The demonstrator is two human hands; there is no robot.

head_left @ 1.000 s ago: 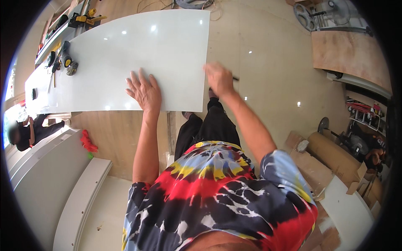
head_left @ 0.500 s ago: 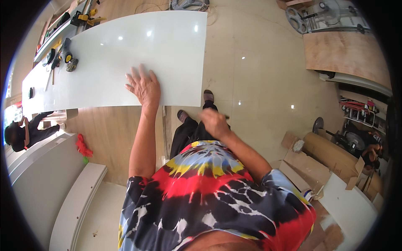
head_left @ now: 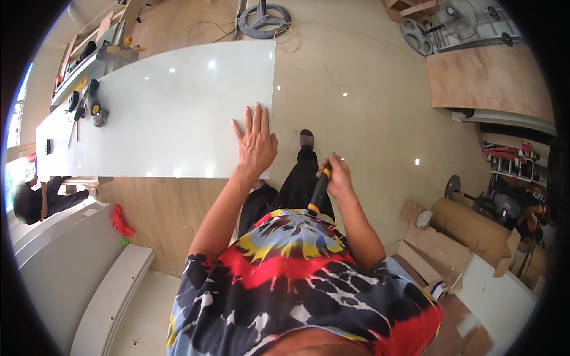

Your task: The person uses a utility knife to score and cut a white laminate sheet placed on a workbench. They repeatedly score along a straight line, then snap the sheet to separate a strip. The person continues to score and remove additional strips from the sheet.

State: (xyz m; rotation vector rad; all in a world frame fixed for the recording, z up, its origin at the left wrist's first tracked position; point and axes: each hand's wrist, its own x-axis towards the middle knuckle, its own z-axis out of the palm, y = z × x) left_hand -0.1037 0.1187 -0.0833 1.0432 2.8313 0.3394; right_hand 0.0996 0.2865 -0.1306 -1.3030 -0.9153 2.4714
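A: status: left hand (head_left: 256, 144) lies flat, fingers spread, on the near right corner of the white panel (head_left: 172, 107), pressing not gripping. right hand (head_left: 339, 177) is clenched around a black-and-orange handled tool (head_left: 318, 192), held at waist level, about 4 o'clock from the left hand and off the panel

B: risks?

A: my read: the panel overhangs its wooden support (head_left: 160, 207) at the corner. lean on that edge and it could tip or slide. one flat palm gives little hold on a glossy face

B: the tool?

A: business end points down toward the leg and the foot (head_left: 306, 139) just past the panel edge at 1 o'clock from the palm. a slip could hit either. can't tell what kind of tip it has

B: anything loose on the sheet?

A: small hand tools (head_left: 89, 107) at the far left end, around 10 o'clock, well apart from the hands. a jolt could send them off

B: containers?

A: open cardboard boxes (head_left: 442, 249) on the floor at 4 o'clock, flaps up. contents hidden, only a pale scrap shows near one. a brown roll (head_left: 469, 222) lies beside them
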